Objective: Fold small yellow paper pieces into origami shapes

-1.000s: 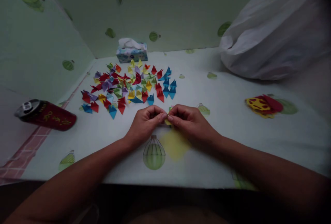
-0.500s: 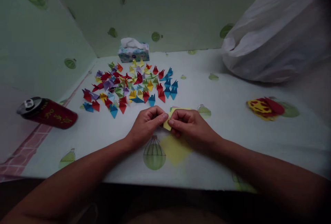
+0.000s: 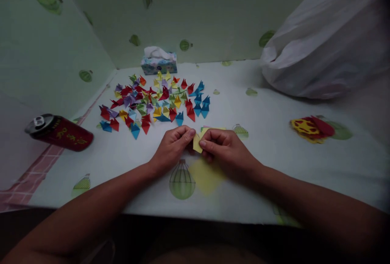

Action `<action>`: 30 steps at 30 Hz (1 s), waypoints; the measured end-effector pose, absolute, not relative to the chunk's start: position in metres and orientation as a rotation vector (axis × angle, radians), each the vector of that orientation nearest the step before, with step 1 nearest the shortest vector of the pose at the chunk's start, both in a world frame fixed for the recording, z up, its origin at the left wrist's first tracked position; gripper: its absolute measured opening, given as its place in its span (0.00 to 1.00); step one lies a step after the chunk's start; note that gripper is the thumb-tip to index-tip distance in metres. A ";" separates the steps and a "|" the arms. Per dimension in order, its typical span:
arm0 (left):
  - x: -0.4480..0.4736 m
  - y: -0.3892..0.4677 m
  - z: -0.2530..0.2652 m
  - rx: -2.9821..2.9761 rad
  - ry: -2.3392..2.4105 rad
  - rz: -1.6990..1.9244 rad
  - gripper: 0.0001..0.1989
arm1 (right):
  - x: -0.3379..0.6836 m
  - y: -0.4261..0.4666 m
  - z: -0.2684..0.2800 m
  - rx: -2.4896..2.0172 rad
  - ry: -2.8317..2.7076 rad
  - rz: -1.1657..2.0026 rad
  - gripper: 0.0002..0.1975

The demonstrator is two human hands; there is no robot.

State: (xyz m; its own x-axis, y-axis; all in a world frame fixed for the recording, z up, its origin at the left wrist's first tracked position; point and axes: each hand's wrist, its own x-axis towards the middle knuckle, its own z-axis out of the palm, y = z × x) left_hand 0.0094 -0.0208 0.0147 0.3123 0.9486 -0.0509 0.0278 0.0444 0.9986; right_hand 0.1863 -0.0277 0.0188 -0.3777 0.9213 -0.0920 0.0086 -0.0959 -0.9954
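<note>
Between my two hands is a small piece of folded yellow paper [image 3: 197, 144], upright above the white table. My left hand [image 3: 175, 143] pinches its left edge, thumb on top. With thumb and curled fingers, my right hand [image 3: 222, 145] grips the right side. Just behind the hands, a small stack of coloured paper [image 3: 217, 128] shows partly, yellow on top. Below my right hand lies a flat yellow sheet [image 3: 207, 178], blurred in the picture. Many folded paper cranes [image 3: 164, 93] in red, blue, yellow, purple and green spread over the table to the far left.
A tissue box [image 3: 159, 61] stands at the back behind the cranes. A dark red drink can [image 3: 62, 132] is at the left edge. At the back right sits a large white plastic bag [image 3: 323, 44]. Red and yellow cut-out pieces [image 3: 312, 129] lie in front of it.
The left thumb has shifted slightly up along the folded yellow paper, and more of the paper shows between the hands. The view has moved a little.
</note>
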 end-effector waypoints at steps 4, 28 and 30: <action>0.011 -0.018 0.013 1.248 0.953 0.888 0.16 | 0.188 -0.027 0.020 -1.097 -1.463 1.444 0.16; 0.013 -0.026 0.017 1.291 0.966 0.767 0.15 | 0.192 -0.021 0.016 -1.021 -1.591 1.406 0.14; 0.014 -0.028 0.017 1.280 0.962 0.745 0.15 | 0.193 -0.022 0.017 -1.036 -1.663 1.334 0.13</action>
State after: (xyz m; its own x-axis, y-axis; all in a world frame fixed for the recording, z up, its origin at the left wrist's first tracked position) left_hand 0.0145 -0.0278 0.0172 0.4327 0.8855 -0.1692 0.0577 0.1601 0.9854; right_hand 0.1928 -0.0221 0.0170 -0.3889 0.9188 0.0667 0.1340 0.1281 -0.9827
